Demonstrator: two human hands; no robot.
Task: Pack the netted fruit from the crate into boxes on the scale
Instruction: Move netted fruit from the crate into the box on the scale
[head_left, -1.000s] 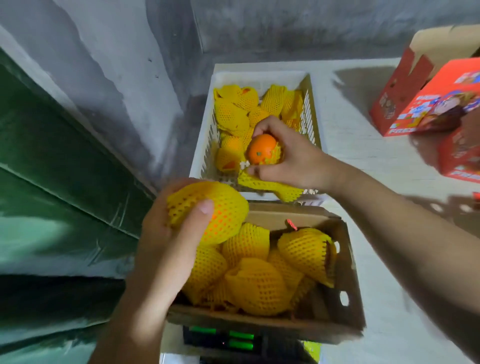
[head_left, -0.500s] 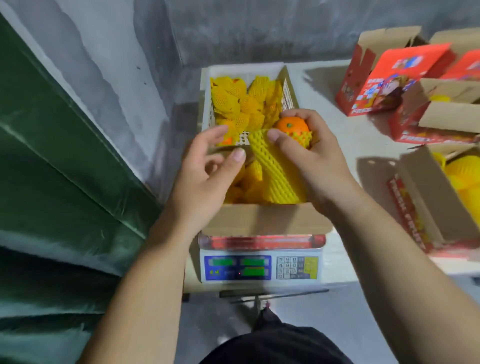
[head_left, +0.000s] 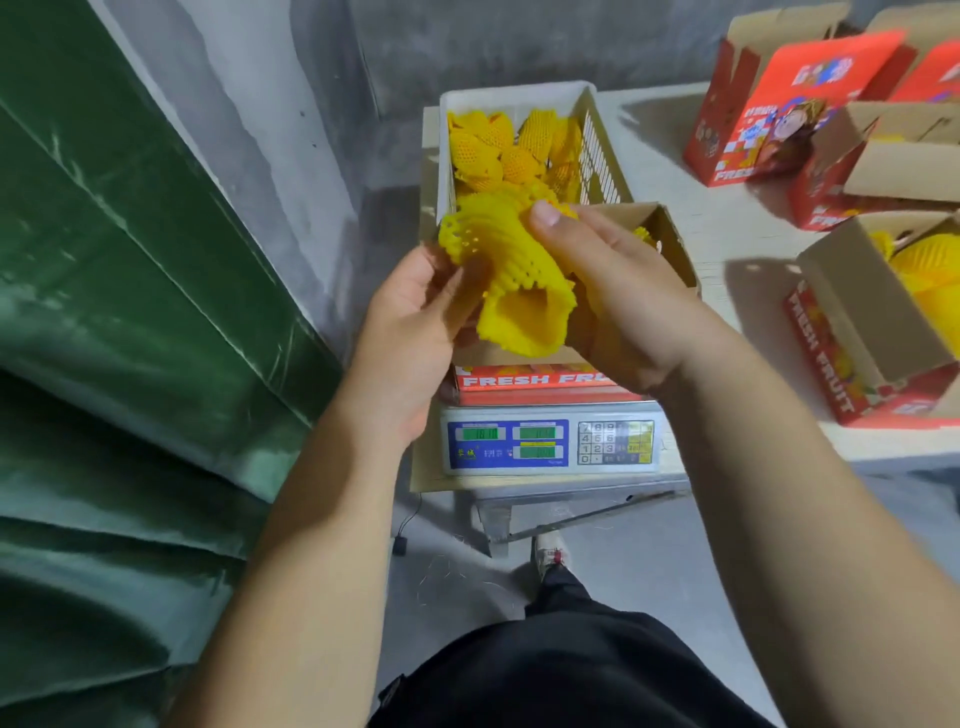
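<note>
Yellow foam net sleeve (head_left: 511, 280), held above the box on the scale, between both hands; open mouth faces the camera. Whether fruit sits inside is not visible, since the right palm hides that end.

Left hand (head_left: 410, 332): palm up and turned inward, fingers loosely curled at the sleeve's left edge, thumb under the netting. Contact looks light, more a steadying touch than a clamp.

Crate (head_left: 597, 130): white, beyond the box, touching its far edge; netted fruit (head_left: 493, 150) lies heaped inside.

Box (head_left: 670, 244): cardboard, red front, resting on the scale (head_left: 550, 441); mostly covered by the hands.

Right hand (head_left: 618, 291): back of hand up, thumb (head_left: 545, 218) pressed on top of the sleeve, remaining fingers wrapped beneath it and out of sight. This hand appears to carry the load.

Other boxes (head_left: 862, 306): at the right on the table, one open with netted fruit showing.

Risks, as judged:
- Sleeve is soft and open-ended; fruit could slide out if it tips mouth-down.
- Light left-hand hold may let the net spring away.
- Dropping rather than placing could jolt the scale and unsettle its reading.
- Box looks nearly full; a further piece may sit proud or roll off.
</note>
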